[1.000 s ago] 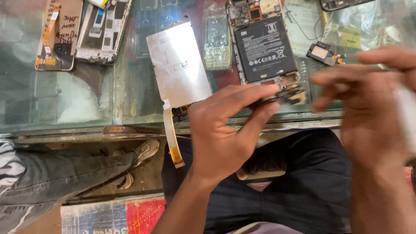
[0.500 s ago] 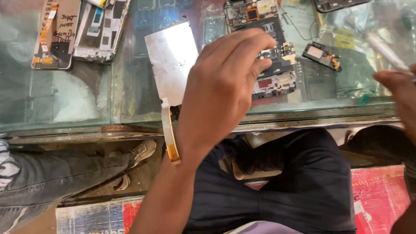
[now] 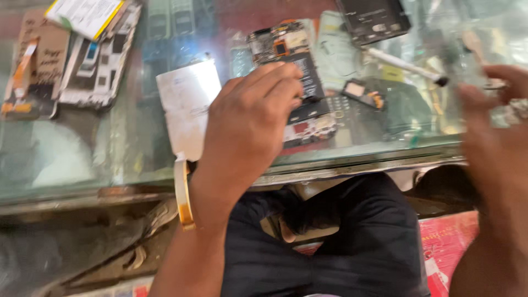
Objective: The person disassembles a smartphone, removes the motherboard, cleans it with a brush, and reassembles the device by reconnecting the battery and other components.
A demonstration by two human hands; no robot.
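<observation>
My left hand [image 3: 247,126] lies on an opened phone [image 3: 308,77] on a glass counter [image 3: 82,170], with its fingertips on the black battery. The phone's circuit board shows above and below the fingers. Just left of the hand lies a white display panel [image 3: 187,104], and its orange flex ribbon [image 3: 184,198] hangs over the counter edge. My right hand [image 3: 495,143] is blurred at the right edge, off the phone, with thumb and fingers apart. Something small seems to sit between them, but I cannot make it out. A white-handled tool with a dark tip [image 3: 404,65] lies just left of that hand.
Stripped phone frames and a packet [image 3: 96,60] lie at the back left, with another part on a card [image 3: 27,71] beside them. A dark phone part [image 3: 374,19] lies at the top. A small module [image 3: 360,91] sits right of the phone. My lap in dark trousers [image 3: 352,236] is below the counter edge.
Both hands held the phone at the counter edge a second ago. My right hand pulled away to the right, and my left hand moved up to lie over the phone. The view has come closer.
</observation>
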